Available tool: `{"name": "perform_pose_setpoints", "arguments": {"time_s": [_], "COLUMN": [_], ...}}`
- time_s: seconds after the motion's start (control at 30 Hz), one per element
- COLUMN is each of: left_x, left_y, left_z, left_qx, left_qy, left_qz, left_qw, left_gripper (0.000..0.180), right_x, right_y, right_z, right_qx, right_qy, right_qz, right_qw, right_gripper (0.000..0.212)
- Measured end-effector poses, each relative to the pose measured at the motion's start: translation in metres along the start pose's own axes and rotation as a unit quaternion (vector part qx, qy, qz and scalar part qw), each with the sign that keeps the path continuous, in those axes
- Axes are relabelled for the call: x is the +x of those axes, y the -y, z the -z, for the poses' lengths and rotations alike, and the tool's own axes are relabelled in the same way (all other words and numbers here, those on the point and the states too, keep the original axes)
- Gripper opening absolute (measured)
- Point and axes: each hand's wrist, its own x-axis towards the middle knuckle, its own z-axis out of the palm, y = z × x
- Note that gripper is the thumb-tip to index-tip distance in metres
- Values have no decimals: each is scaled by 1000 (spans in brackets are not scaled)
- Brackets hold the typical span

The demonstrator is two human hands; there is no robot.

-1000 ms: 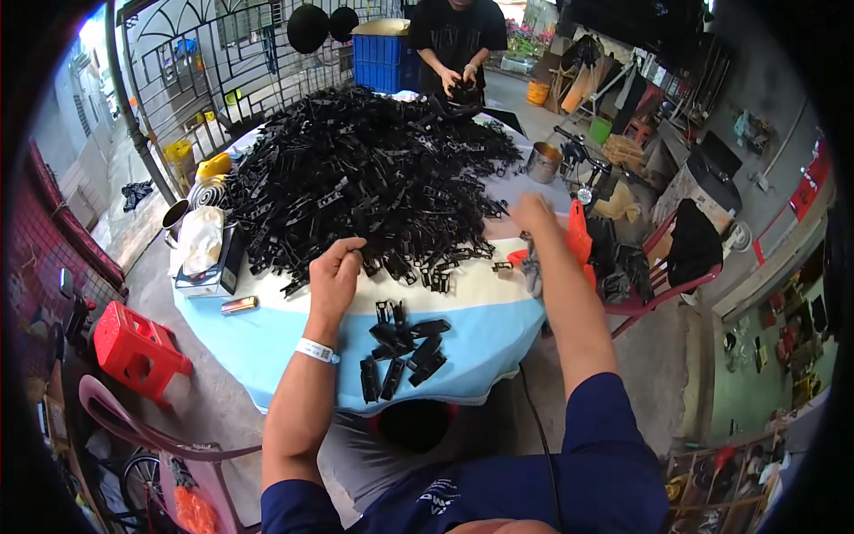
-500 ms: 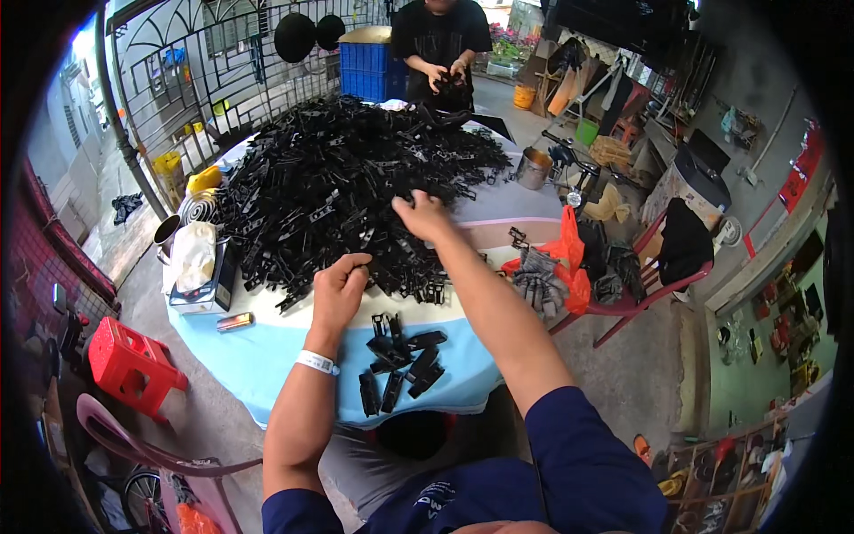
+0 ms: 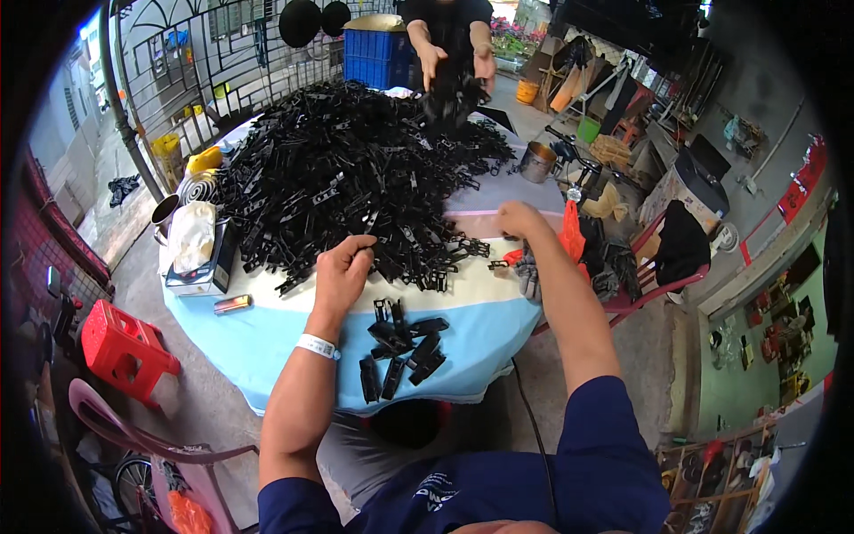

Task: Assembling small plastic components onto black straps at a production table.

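Note:
A large heap of small black plastic clip-like parts (image 3: 329, 187) covers most of the table. My left hand (image 3: 345, 276) is closed at the heap's near edge, thumb and fingers pressed together; whatever is in it is hidden. On the right, my right hand (image 3: 523, 221) is curled closed above the pink-edged cloth, beside the heap; its fingertips are turned from view. Nearer to me, a small group of black rectangular plastic pieces (image 3: 391, 378) lies on the light-blue part of the tablecloth (image 3: 285, 356).
Across the table, a co-worker's hands (image 3: 433, 60) are apart above blurred black parts. A box with a white bag (image 3: 194, 240), a lighter-sized item (image 3: 233, 304) and a metal can (image 3: 537, 162) stand or lie around the heap. A red stool (image 3: 124, 351) is at left, a chair (image 3: 658, 276) at right.
My right hand has moved right, from over the heap to beside it. My left hand stays nearly in place. The co-worker's hands have parted, with black parts falling between them.

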Motion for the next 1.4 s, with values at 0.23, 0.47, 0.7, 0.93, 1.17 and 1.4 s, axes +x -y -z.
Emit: {"name": "perform_pose_setpoints", "arguments": {"time_s": [0.23,0.47,0.7,0.93,1.17,1.4], "left_x": [-5,0,3,0,2,8], "left_y": [2,13,3,6,-9,8], "left_z": [4,8,7,9,9,12], "left_qx": [-16,-9,22,61,65,-47], "left_qy": [1,-9,2,-8,-12,-69], "left_qz": [31,36,14,-12,-24,10], "left_qw": [999,999,1000,998,998,996], "left_gripper": [25,25,24,23,25,22], "right_x": [-33,-3,106,174,166,56], "right_y": [115,106,120,155,61,-26], "right_z": [-16,15,47,62,55,43], "right_qx": [245,306,194,97,-13,15], "right_qy": [-56,-46,-253,-95,8,-138], "right_qz": [252,210,275,144,264,218], "right_qw": [934,927,907,980,964,966], "right_gripper": [33,37,50,60,55,40]}}
